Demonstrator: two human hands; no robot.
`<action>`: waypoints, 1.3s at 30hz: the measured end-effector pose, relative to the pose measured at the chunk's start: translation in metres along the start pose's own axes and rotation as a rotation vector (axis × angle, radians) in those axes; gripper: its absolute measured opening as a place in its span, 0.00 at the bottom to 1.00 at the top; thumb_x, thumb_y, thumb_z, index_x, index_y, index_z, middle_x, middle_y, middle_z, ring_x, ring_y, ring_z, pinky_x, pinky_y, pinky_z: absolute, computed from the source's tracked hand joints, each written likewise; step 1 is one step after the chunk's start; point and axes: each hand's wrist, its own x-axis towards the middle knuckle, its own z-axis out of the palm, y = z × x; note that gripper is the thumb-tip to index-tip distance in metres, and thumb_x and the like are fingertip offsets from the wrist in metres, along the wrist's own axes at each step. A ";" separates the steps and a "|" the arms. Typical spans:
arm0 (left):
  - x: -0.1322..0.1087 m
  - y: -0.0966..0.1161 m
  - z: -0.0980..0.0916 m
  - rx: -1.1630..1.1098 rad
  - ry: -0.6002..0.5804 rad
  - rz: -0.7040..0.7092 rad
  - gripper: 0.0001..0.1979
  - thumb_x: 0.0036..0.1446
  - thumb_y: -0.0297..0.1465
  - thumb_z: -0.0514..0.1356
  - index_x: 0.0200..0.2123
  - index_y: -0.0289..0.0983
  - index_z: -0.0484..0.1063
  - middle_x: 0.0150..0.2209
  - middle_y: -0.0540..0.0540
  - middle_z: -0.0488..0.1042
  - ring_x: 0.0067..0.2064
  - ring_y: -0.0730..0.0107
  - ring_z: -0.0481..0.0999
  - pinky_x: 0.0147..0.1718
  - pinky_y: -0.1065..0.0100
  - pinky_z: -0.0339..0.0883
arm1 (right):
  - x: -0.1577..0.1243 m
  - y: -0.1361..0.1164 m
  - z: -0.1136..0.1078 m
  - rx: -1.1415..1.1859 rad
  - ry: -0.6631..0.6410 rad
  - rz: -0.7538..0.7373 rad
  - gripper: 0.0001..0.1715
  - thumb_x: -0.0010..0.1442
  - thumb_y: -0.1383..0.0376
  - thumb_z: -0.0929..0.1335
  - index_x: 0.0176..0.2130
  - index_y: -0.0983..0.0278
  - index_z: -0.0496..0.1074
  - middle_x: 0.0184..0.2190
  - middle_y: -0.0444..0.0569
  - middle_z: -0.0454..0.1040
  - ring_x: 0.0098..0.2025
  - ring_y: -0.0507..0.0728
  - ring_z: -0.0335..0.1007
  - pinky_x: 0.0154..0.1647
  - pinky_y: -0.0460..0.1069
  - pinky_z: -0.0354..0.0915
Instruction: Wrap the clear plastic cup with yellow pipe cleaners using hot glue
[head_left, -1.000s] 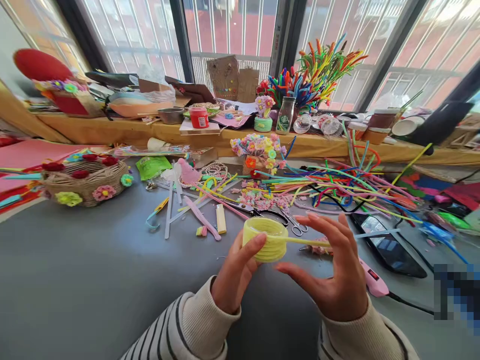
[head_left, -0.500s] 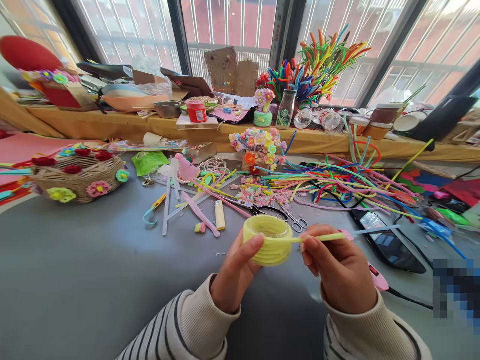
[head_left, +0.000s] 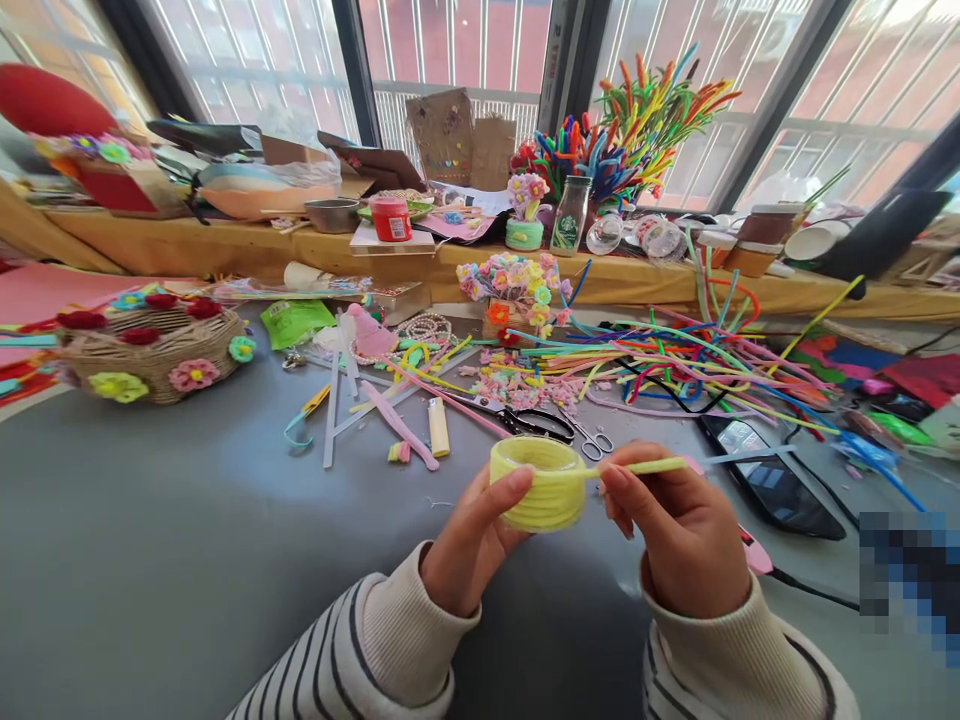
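Observation:
My left hand grips a small round cup wrapped in rings of yellow pipe cleaner, its thumb pressed on the near side by the rim. The cup's mouth faces up and a little toward me. From its right side runs the loose yellow pipe cleaner, pinched between thumb and fingers of my right hand. The stretch between hand and cup is short and straight. Just beyond the cup lie black-handled scissors and smaller metal scissors. What is inside the cup is hard to see.
Loose pipe cleaners spread over the back right. A phone and a pink corded tool lie right of my hand. A lighter, clear glue sticks and a woven basket are on the left. A cluttered ledge runs behind.
The loose end in my right hand has tilted slightly upward and the hand has shifted a little up. My left hand keeps its hold on the cup. The whole view has moved slightly.

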 end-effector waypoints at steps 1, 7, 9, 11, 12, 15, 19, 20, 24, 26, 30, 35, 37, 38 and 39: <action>0.000 0.001 0.001 -0.004 0.002 -0.011 0.18 0.49 0.37 0.62 0.43 0.35 0.72 0.43 0.42 0.77 0.49 0.55 0.72 0.47 0.60 0.65 | 0.000 0.000 0.000 0.007 0.008 -0.003 0.06 0.52 0.62 0.70 0.26 0.62 0.73 0.21 0.40 0.68 0.18 0.44 0.57 0.16 0.40 0.53; 0.004 0.004 -0.001 -0.124 0.193 -0.125 0.19 0.51 0.37 0.59 0.43 0.30 0.69 0.42 0.37 0.76 0.46 0.51 0.75 0.40 0.60 0.68 | 0.009 0.000 -0.012 0.056 0.091 0.032 0.11 0.47 0.57 0.73 0.28 0.61 0.74 0.18 0.40 0.68 0.20 0.45 0.60 0.19 0.41 0.55; 0.006 0.006 -0.003 -0.178 0.237 -0.156 0.22 0.50 0.38 0.59 0.46 0.31 0.66 0.41 0.36 0.76 0.43 0.49 0.76 0.38 0.60 0.69 | 0.014 0.002 -0.022 -0.001 0.153 0.070 0.12 0.45 0.57 0.74 0.27 0.62 0.73 0.17 0.40 0.68 0.20 0.46 0.60 0.20 0.42 0.56; 0.007 0.008 -0.006 -0.230 0.222 -0.176 0.25 0.48 0.39 0.60 0.48 0.32 0.64 0.41 0.37 0.77 0.42 0.50 0.77 0.39 0.62 0.69 | 0.018 0.002 -0.035 -0.101 0.196 0.115 0.16 0.43 0.54 0.74 0.26 0.64 0.72 0.17 0.41 0.67 0.18 0.46 0.59 0.18 0.42 0.55; 0.007 0.009 -0.007 -0.254 0.200 -0.182 0.26 0.48 0.39 0.60 0.48 0.32 0.63 0.41 0.37 0.77 0.42 0.50 0.77 0.39 0.62 0.69 | 0.018 0.002 -0.043 -0.168 0.203 0.128 0.18 0.42 0.52 0.74 0.25 0.64 0.71 0.16 0.41 0.66 0.17 0.47 0.57 0.17 0.43 0.53; 0.008 0.012 -0.010 -0.306 0.128 -0.180 0.28 0.46 0.41 0.60 0.48 0.31 0.63 0.41 0.35 0.77 0.43 0.53 0.77 0.41 0.64 0.68 | 0.016 0.000 -0.071 -0.552 0.276 0.065 0.22 0.50 0.48 0.67 0.21 0.64 0.66 0.14 0.39 0.60 0.18 0.47 0.53 0.20 0.44 0.52; 0.008 0.013 -0.011 -0.349 0.069 -0.157 0.29 0.48 0.43 0.58 0.50 0.33 0.61 0.41 0.36 0.77 0.44 0.56 0.77 0.43 0.64 0.65 | 0.015 0.010 -0.115 -1.242 0.209 -0.030 0.32 0.55 0.42 0.57 0.17 0.63 0.64 0.17 0.45 0.63 0.23 0.53 0.60 0.26 0.49 0.55; 0.008 0.013 -0.011 -0.355 0.062 -0.155 0.29 0.49 0.44 0.57 0.50 0.33 0.60 0.41 0.36 0.77 0.45 0.56 0.76 0.44 0.64 0.65 | 0.015 0.016 -0.124 -1.335 0.112 -0.041 0.34 0.53 0.39 0.56 0.19 0.62 0.67 0.19 0.47 0.66 0.26 0.57 0.63 0.29 0.50 0.57; 0.008 0.014 -0.011 -0.362 0.055 -0.165 0.32 0.49 0.45 0.56 0.53 0.34 0.56 0.41 0.37 0.77 0.45 0.58 0.76 0.45 0.64 0.63 | 0.018 0.040 -0.135 -1.621 -0.130 0.086 0.37 0.51 0.39 0.59 0.33 0.69 0.72 0.30 0.58 0.71 0.33 0.65 0.68 0.35 0.55 0.62; 0.008 0.014 -0.011 -0.366 0.063 -0.168 0.33 0.50 0.45 0.56 0.55 0.33 0.54 0.41 0.37 0.77 0.44 0.58 0.76 0.45 0.64 0.63 | 0.016 0.046 -0.128 -1.749 -0.144 0.088 0.32 0.53 0.44 0.61 0.33 0.71 0.71 0.31 0.60 0.70 0.35 0.65 0.68 0.36 0.55 0.62; 0.007 0.014 -0.011 -0.367 0.069 -0.165 0.34 0.49 0.45 0.55 0.55 0.32 0.54 0.41 0.36 0.76 0.43 0.58 0.76 0.45 0.64 0.62 | 0.013 0.041 -0.111 -1.779 -0.157 0.090 0.19 0.55 0.55 0.63 0.30 0.69 0.69 0.29 0.56 0.69 0.32 0.61 0.69 0.33 0.51 0.61; 0.007 0.012 -0.011 -0.343 0.108 -0.150 0.31 0.48 0.44 0.57 0.52 0.32 0.58 0.41 0.36 0.76 0.43 0.56 0.76 0.46 0.62 0.61 | 0.013 0.017 -0.098 -1.555 0.087 0.086 0.22 0.54 0.49 0.62 0.35 0.65 0.68 0.26 0.50 0.70 0.27 0.59 0.68 0.27 0.50 0.59; 0.007 0.011 -0.011 -0.336 0.138 -0.142 0.29 0.47 0.43 0.59 0.50 0.32 0.61 0.40 0.36 0.77 0.43 0.55 0.77 0.46 0.61 0.62 | 0.015 0.008 -0.086 -1.422 0.221 0.009 0.29 0.52 0.44 0.61 0.39 0.66 0.67 0.27 0.51 0.71 0.27 0.59 0.68 0.29 0.50 0.60; 0.007 0.011 -0.011 -0.335 0.148 -0.144 0.28 0.47 0.43 0.59 0.48 0.32 0.62 0.40 0.36 0.77 0.42 0.55 0.77 0.47 0.61 0.62 | 0.016 0.005 -0.079 -1.355 0.268 -0.034 0.33 0.51 0.42 0.60 0.40 0.66 0.67 0.28 0.52 0.71 0.28 0.59 0.68 0.30 0.50 0.61; 0.008 0.010 -0.010 -0.334 0.154 -0.153 0.27 0.47 0.43 0.59 0.47 0.32 0.63 0.39 0.36 0.77 0.42 0.55 0.77 0.47 0.61 0.62 | 0.017 0.002 -0.072 -1.303 0.300 -0.071 0.36 0.50 0.40 0.60 0.41 0.67 0.67 0.29 0.52 0.71 0.28 0.59 0.68 0.30 0.50 0.61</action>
